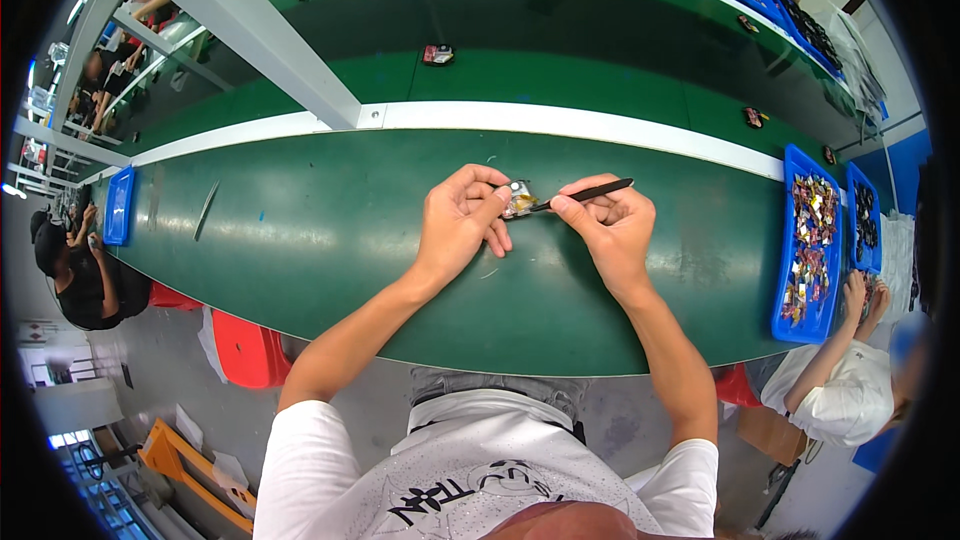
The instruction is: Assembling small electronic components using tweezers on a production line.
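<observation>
A small, shiny part of silver and gold-coloured metal [519, 199] sits pinched in the fingertips of the left hand [462, 220], held just above the dark green tabletop [330, 230] near the middle of the near work surface. The grip is closed on it with thumb and forefinger, apparently so that one face of the part stays turned toward the other hand. The right hand [612, 225] is closed around a slim black pointed tool [585, 193], held like a pen, its tip touching or very nearly touching the part; which of the two cannot be told. The pen-like hold looks suited to fine, steady work on something so small, and both wrists hover low over the tabletop, probably for support.

To the right, within reach, a long blue plastic tray [783, 300] holds a heap of small mixed-colour pieces, with a second blue tray [864, 215] just beyond it. Another person in a white shirt [840, 395] works at that end. On the far left lies another blue tray [119, 205], near a person in dark clothes [85, 285]. A white strip [560, 120] divides the near surface from a farther green surface carrying a few small scattered parts [437, 55].
</observation>
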`<state>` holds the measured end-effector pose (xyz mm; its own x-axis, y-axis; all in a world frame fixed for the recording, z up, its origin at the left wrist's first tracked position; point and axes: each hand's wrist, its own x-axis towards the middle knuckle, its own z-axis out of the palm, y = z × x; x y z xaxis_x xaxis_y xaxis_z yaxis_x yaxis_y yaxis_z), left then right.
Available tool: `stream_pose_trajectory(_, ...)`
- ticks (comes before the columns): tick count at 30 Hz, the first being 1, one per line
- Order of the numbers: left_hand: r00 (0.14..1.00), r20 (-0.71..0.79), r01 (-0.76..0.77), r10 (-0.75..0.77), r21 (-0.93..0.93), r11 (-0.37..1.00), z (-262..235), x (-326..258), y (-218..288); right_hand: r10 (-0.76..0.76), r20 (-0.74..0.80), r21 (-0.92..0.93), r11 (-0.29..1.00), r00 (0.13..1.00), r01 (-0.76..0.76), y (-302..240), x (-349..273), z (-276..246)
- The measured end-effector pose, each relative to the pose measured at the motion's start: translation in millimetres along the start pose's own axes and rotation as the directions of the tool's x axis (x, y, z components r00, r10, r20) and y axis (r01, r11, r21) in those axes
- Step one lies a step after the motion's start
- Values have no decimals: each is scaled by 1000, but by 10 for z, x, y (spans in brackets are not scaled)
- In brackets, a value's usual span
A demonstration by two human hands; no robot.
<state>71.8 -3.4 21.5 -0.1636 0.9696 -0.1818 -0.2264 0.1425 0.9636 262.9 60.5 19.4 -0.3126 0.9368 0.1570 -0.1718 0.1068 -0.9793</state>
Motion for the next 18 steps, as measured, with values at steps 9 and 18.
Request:
stream_pose_trajectory(9,999,24,29,-29,15,999,52,-44,-45,52,-15,-113,992,999,-53,-36,-11,-26)
stream_pose_trajectory(18,1000,-6,13,-12,33,999,98,-78,-7,127,4,-141,982,992,-125,-72,-11,-22)
